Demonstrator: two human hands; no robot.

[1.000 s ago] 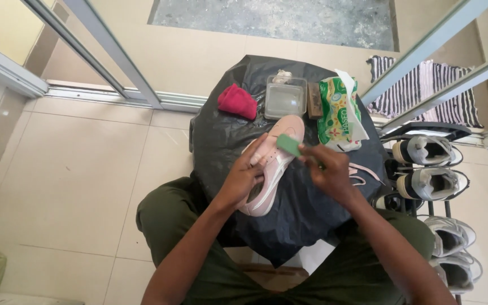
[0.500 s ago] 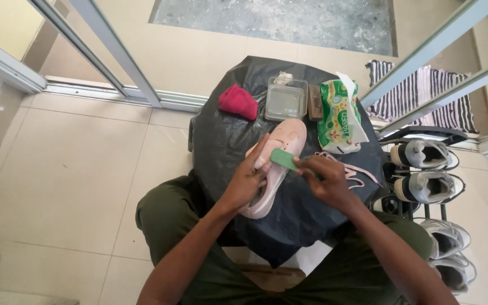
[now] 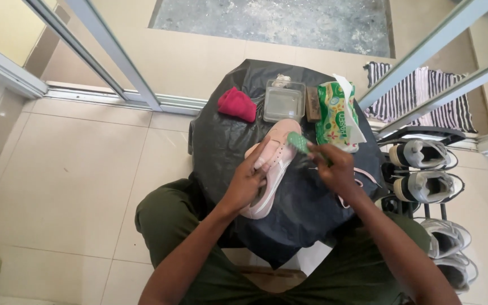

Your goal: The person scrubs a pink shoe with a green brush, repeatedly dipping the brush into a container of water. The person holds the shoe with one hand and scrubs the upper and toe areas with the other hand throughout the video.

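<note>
A pink shoe (image 3: 272, 164) is steadied on the black plastic sheet (image 3: 221, 152) by the left hand (image 3: 248, 183), fingers wrapped over its side, seemingly so the upper stays turned up; a green brush (image 3: 298, 141) is gripped by the closed right hand (image 3: 334, 169), bristle end set at the shoe's toe area; the sheet is draped over a round table, likely to catch dirt; behind the shoe are seen a red cloth (image 3: 237, 104), a clear plastic tub (image 3: 283, 101), a brown block (image 3: 313, 104) and a green wipes packet (image 3: 337, 116); pink laces (image 3: 362, 181) lie beside the right wrist; a shoe rack (image 3: 430, 181) with grey sneakers stands close at right, crowding that elbow.
</note>
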